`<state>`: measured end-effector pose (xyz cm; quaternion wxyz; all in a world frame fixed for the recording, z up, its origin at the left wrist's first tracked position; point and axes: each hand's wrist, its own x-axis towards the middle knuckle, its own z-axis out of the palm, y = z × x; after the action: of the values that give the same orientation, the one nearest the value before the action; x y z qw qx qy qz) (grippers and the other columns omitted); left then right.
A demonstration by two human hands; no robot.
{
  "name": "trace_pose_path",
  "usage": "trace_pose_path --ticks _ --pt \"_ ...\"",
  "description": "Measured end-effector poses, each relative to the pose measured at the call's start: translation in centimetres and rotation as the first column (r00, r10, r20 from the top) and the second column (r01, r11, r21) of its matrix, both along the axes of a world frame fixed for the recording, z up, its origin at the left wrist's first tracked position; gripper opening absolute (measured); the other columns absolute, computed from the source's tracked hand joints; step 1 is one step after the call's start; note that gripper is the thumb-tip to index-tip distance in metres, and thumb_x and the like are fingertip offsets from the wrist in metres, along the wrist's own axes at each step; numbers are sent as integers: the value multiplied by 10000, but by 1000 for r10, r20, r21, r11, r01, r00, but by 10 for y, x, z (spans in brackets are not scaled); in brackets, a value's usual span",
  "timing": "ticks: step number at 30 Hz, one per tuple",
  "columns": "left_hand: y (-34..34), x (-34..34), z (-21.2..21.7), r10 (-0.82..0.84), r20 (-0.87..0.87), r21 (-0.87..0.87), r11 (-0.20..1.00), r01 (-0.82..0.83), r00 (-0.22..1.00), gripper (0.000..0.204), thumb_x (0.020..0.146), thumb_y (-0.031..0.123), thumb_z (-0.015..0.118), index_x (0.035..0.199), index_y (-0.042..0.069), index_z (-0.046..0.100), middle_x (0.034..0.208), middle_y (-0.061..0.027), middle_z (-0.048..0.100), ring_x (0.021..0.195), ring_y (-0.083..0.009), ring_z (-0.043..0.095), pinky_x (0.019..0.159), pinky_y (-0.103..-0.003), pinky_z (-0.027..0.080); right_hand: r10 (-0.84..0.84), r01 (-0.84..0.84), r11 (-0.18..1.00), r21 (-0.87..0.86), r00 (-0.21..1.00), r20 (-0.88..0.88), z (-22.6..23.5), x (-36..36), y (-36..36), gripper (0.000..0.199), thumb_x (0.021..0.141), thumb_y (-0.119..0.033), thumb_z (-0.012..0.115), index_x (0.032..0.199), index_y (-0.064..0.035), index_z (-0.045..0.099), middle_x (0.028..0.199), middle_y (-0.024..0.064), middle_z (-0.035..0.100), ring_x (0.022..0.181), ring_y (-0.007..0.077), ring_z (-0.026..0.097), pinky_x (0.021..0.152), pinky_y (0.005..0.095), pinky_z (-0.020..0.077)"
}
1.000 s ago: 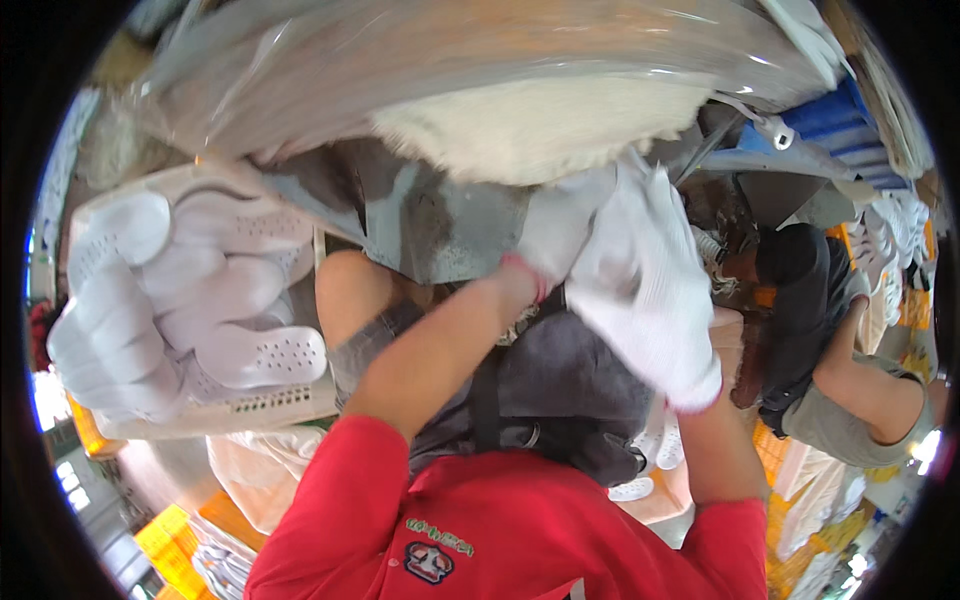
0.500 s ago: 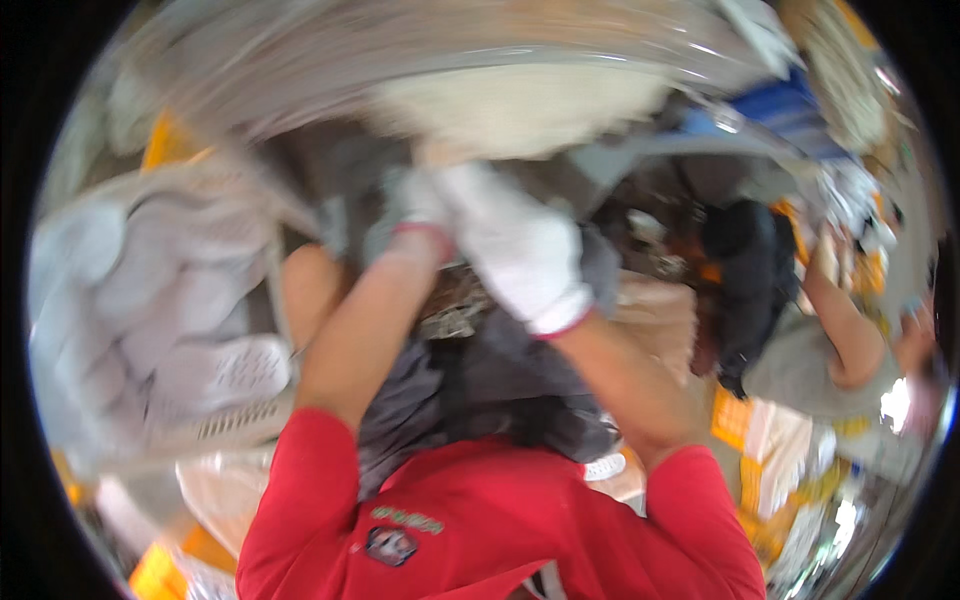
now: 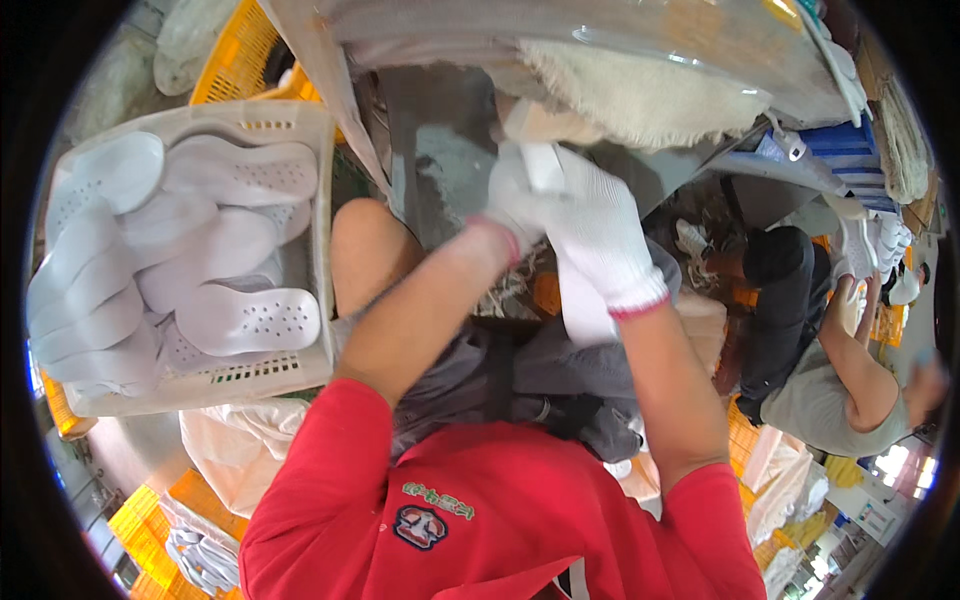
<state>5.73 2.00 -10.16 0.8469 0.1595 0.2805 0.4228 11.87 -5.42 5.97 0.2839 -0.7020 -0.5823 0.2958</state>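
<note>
My left hand point(image 3: 508, 195), in a white knit glove with a red cuff, is closed beside my other hand in front of a grey machine housing. My right hand point(image 3: 610, 225), gloved alike, overlaps it and is closed too. Both grip a white insole point(image 3: 585, 308); its lower end hangs below my right palm, and the gloves hide its middle. Just above the hands is a fluffy cream buffing pad point(image 3: 650, 95) under a plastic-wrapped cover point(image 3: 430, 28). Whether the insole touches the pad, I cannot tell.
At left stands a pale plastic crate point(image 3: 325, 250) with several perforated white insoles point(image 3: 250, 318). Yellow crates point(image 3: 232, 50) lie beyond it and at lower left point(image 3: 150, 530). On the right, another person point(image 3: 850, 390) sits holding a white insole point(image 3: 857, 245), near blue crates point(image 3: 850, 150).
My view has shifted and sharpened from a blur. Both hands appear farther right and closer together, and the insole's lower end now shows beneath my right hand.
</note>
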Motion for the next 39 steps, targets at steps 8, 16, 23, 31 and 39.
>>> trace_pose_path --ticks 8,16,23,31,39 --pt "38 -17 20 -147 -97 124 980 158 984 763 1031 790 488 1071 50 670 832 -214 664 758 -455 704 749 -638 598 564 -524 826 -209 776 283 5 4 6 553 945 -137 790 1454 -15 612 1257 140 748 1149 255 735 945 339 591" --pt "16 -24 12 -196 266 -142 960 240 944 686 1058 683 515 1164 23 668 931 -185 696 807 -395 732 804 -572 644 -166 174 966 -192 984 58 22 -34 -74 831 750 -281 989 1438 14 630 1207 202 787 1112 281 794 965 392 610" --pt "55 -36 7 -66 -33 -23 998 65 997 429 1099 321 509 1319 -21 646 1160 -168 747 1012 -331 764 923 -477 650 32 -114 977 180 914 405 0 -1 -13 523 803 -349 935 1221 -109 734 1018 169 759 916 375 763 837 459 622" --pt "12 -31 9 234 -496 396 918 -22 836 536 1080 400 613 1405 -26 587 1214 -262 759 1130 -386 741 988 -421 577 -149 82 950 303 967 205 -9 -11 1 324 836 -374 898 1072 -160 837 1015 127 793 918 323 777 821 410 616" --pt "2 -25 -9 46 29 50 998 -48 998 331 1083 250 614 1278 -8 685 1184 -166 767 1082 -289 747 978 -397 587 -42 -16 971 239 971 235 -19 -2 10 313 869 -296 860 1125 -118 830 1041 107 812 927 227 784 880 340 603"
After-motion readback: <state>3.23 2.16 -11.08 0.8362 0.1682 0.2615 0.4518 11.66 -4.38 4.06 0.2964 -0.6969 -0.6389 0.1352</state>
